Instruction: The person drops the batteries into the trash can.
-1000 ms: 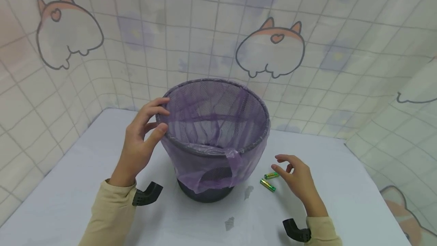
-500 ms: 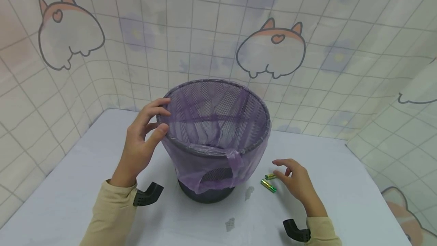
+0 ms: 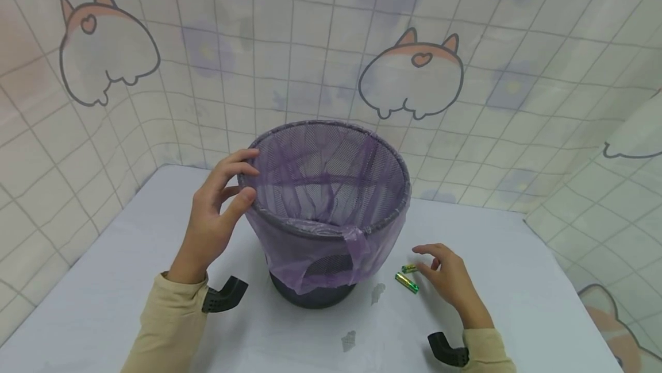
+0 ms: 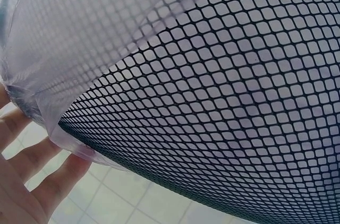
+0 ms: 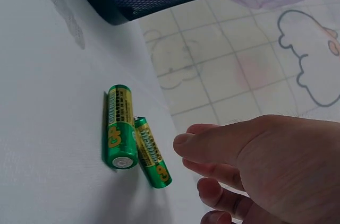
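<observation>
A black mesh wastebasket [image 3: 310, 297] stands upright, lined with a thin purple bin bag [image 3: 300, 258] folded over its rim. My left hand [image 3: 209, 218] grips the basket's left rim, fingertips at the edge and thumb on the near side. In the left wrist view its fingers [image 4: 58, 181] lie along the bag's edge. Two green-and-gold batteries lie on the table right of the basket: a thicker battery [image 5: 121, 128] and a slimmer battery [image 5: 153, 152] beside it. Close by them, my right hand [image 3: 449, 275] holds nothing, its fingers loosely bent; it partly hides the slimmer battery in the head view.
The white table [image 3: 289, 350] runs back to a curtain [image 3: 310, 45] with a grid and cartoon animals, which also hangs along both sides. Two small grey patches mark the tabletop, including one patch [image 3: 348, 339] in front of the basket. A black wrist mount [image 3: 449, 351] sits at each sleeve.
My right hand has come down slightly and a little left, covering more of the slimmer battery in the head view. The left hand keeps its grip on the wastebasket; both batteries stay put.
</observation>
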Demonstrator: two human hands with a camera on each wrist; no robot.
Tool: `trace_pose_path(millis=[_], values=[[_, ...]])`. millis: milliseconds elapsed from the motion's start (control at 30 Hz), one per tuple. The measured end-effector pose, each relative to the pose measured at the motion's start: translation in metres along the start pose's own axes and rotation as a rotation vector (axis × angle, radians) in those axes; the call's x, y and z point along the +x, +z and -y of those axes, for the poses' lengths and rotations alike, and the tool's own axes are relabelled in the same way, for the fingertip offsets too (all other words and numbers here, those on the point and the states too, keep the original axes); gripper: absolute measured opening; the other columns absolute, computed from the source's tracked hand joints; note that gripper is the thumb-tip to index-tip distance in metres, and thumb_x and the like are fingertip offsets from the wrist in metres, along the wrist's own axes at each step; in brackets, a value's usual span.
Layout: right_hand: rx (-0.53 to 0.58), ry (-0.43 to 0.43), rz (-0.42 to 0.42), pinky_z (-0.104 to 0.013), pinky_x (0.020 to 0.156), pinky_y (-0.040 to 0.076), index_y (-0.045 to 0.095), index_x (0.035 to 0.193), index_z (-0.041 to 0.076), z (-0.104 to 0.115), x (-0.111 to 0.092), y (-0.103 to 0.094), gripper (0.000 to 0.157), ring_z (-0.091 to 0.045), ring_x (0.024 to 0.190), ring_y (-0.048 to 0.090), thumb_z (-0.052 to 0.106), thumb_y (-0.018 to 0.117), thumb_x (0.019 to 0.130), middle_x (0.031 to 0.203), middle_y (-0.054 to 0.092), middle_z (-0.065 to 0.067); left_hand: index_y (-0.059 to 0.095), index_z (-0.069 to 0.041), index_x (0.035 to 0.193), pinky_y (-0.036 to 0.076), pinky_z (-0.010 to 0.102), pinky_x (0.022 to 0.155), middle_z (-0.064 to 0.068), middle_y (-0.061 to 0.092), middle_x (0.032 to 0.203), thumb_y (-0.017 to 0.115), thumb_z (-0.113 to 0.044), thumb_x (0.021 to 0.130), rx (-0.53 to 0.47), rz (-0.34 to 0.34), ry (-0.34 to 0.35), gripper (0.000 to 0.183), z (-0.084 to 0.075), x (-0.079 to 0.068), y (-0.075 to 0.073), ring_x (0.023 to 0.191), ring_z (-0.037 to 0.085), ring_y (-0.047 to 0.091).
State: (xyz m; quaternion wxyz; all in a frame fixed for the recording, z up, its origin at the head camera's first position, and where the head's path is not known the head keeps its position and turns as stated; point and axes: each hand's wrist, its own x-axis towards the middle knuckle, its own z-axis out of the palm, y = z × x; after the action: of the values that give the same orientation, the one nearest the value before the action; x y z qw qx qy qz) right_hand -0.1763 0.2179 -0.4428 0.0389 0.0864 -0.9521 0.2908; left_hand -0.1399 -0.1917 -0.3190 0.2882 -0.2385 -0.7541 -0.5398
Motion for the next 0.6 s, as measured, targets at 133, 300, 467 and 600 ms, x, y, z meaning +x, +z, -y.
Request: trace_pose_path(millis=[133,300,467,600], values=[[0.009,0.008,0.018,-0.023,0.059,0.038,0.068,0.115,0.01,-0.003,0.001,0.003,0.032,-0.014,0.075,0.048,0.003,0.07,0.084,0.113,0.065,-0.011,0.057,-0.002,0.117,0.045,0.021,0.092,0.004,0.049,0.145,0.053,-0.009,0.094,-0.002,-0.002,-0.006,0.025,0.001,0.0,0.0,0.138,0.018,0.041],[0.012,0.017,0.036,-0.022,0.057,0.039,0.068,0.115,0.01,-0.005,0.002,0.007,0.033,-0.014,0.074,0.047,0.001,0.069,0.084,0.115,0.065,-0.012,0.057,-0.002,0.117,0.045,0.022,0.092,0.002,0.049,0.145,0.053,-0.009,0.094,-0.008,-0.002,-0.017,0.025,0.001,0.0,0.0,0.138,0.018,0.041],[0.02,0.029,0.055,-0.023,0.057,0.038,0.069,0.115,0.009,-0.007,0.002,0.009,0.033,-0.015,0.074,0.046,0.0,0.069,0.083,0.113,0.064,-0.011,0.057,-0.001,0.117,0.045,0.023,0.092,0.0,0.048,0.145,0.054,-0.01,0.093,-0.017,0.0,-0.023,0.026,0.001,0.0,0.0,0.137,0.02,0.042],[0.021,0.041,0.065,-0.023,0.057,0.037,0.069,0.114,0.009,-0.007,0.002,0.011,0.033,-0.015,0.074,0.046,0.001,0.069,0.083,0.111,0.065,-0.011,0.057,-0.002,0.117,0.045,0.023,0.092,0.001,0.049,0.145,0.054,-0.01,0.093,-0.015,-0.002,-0.024,0.026,0.001,0.0,0.0,0.137,0.019,0.043]])
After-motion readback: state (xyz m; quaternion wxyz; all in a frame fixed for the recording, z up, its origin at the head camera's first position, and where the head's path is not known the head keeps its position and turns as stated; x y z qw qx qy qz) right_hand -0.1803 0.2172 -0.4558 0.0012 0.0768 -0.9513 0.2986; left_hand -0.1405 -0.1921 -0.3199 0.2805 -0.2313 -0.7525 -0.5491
